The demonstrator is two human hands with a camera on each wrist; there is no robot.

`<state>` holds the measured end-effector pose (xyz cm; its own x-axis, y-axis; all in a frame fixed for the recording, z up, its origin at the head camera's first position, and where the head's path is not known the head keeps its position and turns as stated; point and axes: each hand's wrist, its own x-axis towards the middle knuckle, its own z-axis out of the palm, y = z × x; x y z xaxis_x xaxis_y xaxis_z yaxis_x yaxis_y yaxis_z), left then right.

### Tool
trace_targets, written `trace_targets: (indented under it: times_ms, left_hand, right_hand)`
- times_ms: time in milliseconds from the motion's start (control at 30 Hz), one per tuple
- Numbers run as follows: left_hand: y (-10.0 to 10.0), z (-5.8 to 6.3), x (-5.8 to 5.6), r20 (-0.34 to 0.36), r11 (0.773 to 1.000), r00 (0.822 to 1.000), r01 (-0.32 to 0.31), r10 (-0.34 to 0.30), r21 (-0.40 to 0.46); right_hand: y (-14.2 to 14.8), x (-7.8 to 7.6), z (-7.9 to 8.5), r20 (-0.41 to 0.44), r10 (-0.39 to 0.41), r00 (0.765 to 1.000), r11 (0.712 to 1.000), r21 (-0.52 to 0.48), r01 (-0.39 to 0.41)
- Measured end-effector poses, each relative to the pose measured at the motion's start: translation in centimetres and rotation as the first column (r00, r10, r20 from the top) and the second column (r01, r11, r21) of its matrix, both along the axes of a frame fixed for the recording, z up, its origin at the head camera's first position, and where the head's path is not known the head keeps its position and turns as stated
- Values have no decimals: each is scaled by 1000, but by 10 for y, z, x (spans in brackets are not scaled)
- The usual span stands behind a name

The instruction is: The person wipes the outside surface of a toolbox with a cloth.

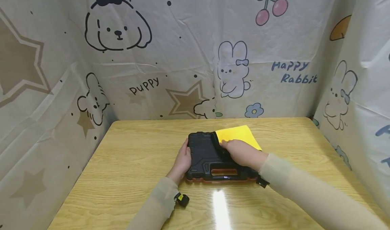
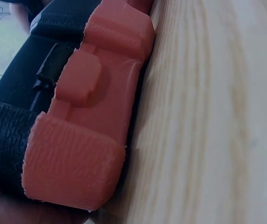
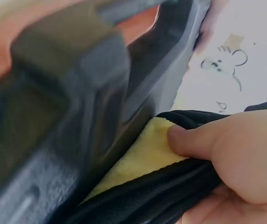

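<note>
A black tool case (image 1: pixel 199 152) with an orange lower shell (image 2: pixel 77 158) lies flat on the table, its handle toward me. My left hand (image 1: pixel 182 160) rests along the case's left side with its visible fingers fairly straight; the left wrist view shows only a little of it at the bottom corner. Over the right part of the lid, my right hand (image 1: pixel 243 152) pinches a yellow cloth (image 1: pixel 236 134) with black edging. Up close in the right wrist view, the thumb presses on the fuzzy yellow cloth (image 3: pixel 143 149) beside its black edging (image 3: pixel 138 198). The hand hides part of the lid.
The wood-grain table (image 1: pixel 140 145) reaches back to a printed cloth backdrop (image 1: pixel 182 54), which also hangs along both sides. A small black wrist device (image 1: pixel 182 199) sits at my left cuff.
</note>
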<state>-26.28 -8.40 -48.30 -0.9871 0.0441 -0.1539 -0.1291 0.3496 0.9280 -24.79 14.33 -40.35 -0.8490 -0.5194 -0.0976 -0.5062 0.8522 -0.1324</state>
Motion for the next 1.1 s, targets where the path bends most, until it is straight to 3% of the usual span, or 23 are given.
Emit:
trace_targets:
  times_ms: [200, 733, 933, 1100]
  left_hand:
    - [0, 0, 0, 11, 1000, 1000, -4, 4, -2]
    - [1, -3, -1, 9, 1000, 1000, -2, 2, -14]
    - [0, -1, 0, 3, 1000, 1000, -1, 1, -9]
    - [-1, -1, 0, 3, 1000, 1000, 7, -7, -18]
  right_hand:
    - [1, 23, 4, 9, 31, 999, 999, 37, -31]
    - [17, 82, 4, 54, 25, 998, 997, -73, -21]
    - [21, 95, 6, 60, 65, 996, 998, -32, -63]
    - [23, 95, 5, 43, 71, 997, 995, -70, -68]
